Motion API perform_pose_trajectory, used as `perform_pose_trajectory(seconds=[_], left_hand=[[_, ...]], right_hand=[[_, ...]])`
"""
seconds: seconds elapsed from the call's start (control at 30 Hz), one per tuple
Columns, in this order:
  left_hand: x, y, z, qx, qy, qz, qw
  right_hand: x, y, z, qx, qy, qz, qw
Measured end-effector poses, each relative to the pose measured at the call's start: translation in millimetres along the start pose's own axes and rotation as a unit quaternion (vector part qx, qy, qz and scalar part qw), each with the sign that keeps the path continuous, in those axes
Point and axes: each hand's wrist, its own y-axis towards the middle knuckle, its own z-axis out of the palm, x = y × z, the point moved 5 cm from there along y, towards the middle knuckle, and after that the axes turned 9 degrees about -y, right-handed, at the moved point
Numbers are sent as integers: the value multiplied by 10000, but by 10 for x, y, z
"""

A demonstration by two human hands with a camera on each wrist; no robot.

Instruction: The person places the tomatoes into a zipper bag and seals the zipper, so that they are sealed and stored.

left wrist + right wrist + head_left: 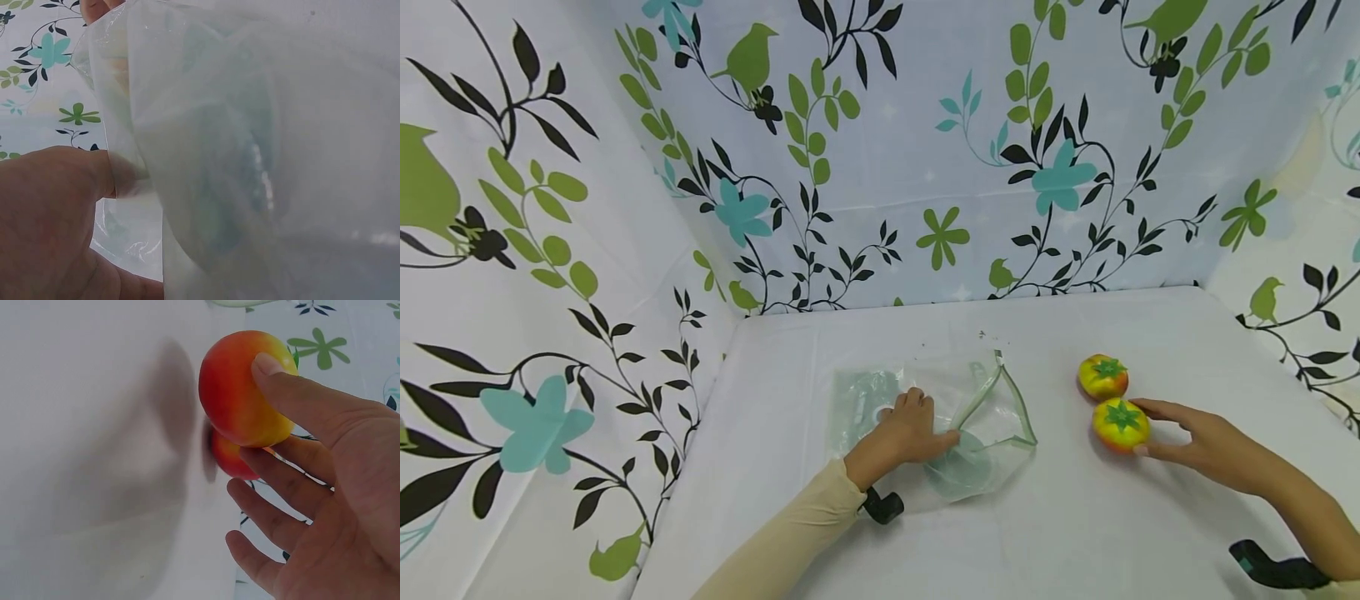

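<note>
My right hand (1198,442) pinches a red-and-yellow tomato (1121,424) with a green star-shaped top between thumb and fingers. In the right wrist view this tomato (240,390) stands off the white surface, its shadow apart from it; the ring and little fingers are spread free. A second, similar tomato (1102,377) sits just behind it. To the left, my left hand (904,433) grips a clear plastic bag (865,392) with a pale green edge strip. Up close, the left thumb (56,181) reaches behind the bag's film (300,156), which hides its tip.
A white-covered table (760,467) lies under everything. Patterned cloth walls (865,167) with leaves, birds and flowers close it in at the back and both sides. Black wrist straps (1277,571) sit on both arms.
</note>
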Motion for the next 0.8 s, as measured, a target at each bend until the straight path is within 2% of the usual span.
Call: perform_pose_trajectory(seconds=[0.3, 0.8], left_hand=[[5, 15, -1, -11, 36, -16, 10000], [4, -10, -45, 37, -161, 51, 9999]], right_hand=[[155, 92, -9, -179, 105, -173, 9996], [422, 299, 77, -469, 426, -412, 9971]])
